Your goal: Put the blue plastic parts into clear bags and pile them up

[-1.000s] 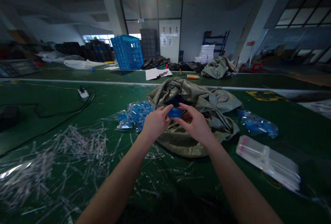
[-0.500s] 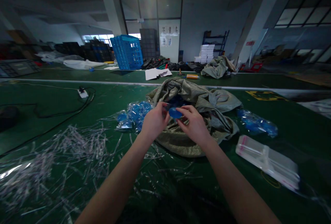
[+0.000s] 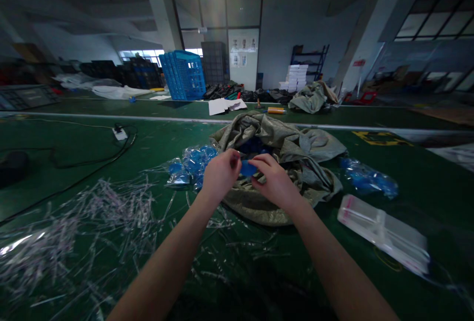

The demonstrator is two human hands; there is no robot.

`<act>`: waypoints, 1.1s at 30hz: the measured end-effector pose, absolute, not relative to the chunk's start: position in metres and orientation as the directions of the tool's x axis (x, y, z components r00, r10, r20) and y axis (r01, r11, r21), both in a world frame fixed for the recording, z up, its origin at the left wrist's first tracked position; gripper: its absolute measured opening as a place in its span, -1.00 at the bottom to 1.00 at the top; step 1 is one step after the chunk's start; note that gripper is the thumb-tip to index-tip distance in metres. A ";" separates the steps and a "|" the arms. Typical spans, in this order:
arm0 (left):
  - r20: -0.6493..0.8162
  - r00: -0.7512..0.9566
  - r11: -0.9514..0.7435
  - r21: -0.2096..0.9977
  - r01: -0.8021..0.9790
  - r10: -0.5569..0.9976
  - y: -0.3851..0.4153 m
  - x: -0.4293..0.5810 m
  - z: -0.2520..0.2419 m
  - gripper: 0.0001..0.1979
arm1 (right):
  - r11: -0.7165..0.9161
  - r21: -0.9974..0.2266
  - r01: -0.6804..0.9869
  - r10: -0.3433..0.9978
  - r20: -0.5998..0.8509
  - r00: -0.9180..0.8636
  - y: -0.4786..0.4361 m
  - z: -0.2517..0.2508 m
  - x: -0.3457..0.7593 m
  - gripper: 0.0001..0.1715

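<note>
A round, flat blue piece [image 3: 247, 168] is between my hands, over the mouth of a grey-green woven sack [image 3: 259, 211]. My right hand [image 3: 276, 181] pinches its right side between thumb and fingers. My left hand [image 3: 221, 174] is closed at the left edge of the piece; what its fingertips grip is hidden. Inside the sack lie more dark blue pieces [image 3: 255, 144]. Left of the sack, several blue pieces in clear wrappers [image 3: 194, 160] form a pile. To the right are more blue pieces in clear plastic [image 3: 368, 177] and a banded stack of clear bags [image 3: 383, 232].
Clear plastic strips [image 3: 111, 212] litter the green table [image 3: 177, 133] at left and front. A power socket [image 3: 119, 133] with black cables lies at left. Beyond are a blue crate [image 3: 183, 75], white papers [image 3: 225, 105], an orange-handled tool [image 3: 276, 110] and another sack [image 3: 313, 98].
The blue piece has moved slightly down and left and now shows more edge-on. Both hands have shifted a little, with the right still holding the piece.
</note>
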State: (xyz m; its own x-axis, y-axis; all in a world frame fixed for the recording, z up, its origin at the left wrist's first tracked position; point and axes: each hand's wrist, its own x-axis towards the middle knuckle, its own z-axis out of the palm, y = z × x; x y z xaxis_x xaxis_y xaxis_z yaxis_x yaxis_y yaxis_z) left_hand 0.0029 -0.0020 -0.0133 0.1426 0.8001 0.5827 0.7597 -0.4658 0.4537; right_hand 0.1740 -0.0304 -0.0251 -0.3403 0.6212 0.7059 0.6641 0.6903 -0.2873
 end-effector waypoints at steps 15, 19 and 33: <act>0.710 0.233 -0.619 0.349 0.704 0.665 -0.003 0.003 -0.014 -0.78 | 0.622 -0.528 0.578 0.667 0.744 -0.038 -0.023 -0.047 0.156 -0.63; 0.696 0.291 -0.616 0.270 0.740 0.656 -0.005 0.003 -0.014 -0.76 | 0.612 -0.531 0.586 0.660 0.751 -0.010 -0.023 -0.046 0.158 -0.62; 0.701 0.295 -0.577 0.201 0.791 0.649 -0.014 0.007 -0.010 -0.73 | 0.603 -0.420 0.678 0.545 0.837 0.034 -0.027 -0.046 0.156 -0.66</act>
State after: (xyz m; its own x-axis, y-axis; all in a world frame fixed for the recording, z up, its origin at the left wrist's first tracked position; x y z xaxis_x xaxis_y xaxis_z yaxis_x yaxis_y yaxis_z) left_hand 0.0073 -0.0135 -0.0104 0.2948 0.6490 0.7014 0.7914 -0.5771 0.2014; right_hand 0.1564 -0.0275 -0.0464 0.0342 0.5454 0.8375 0.6779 0.6031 -0.4204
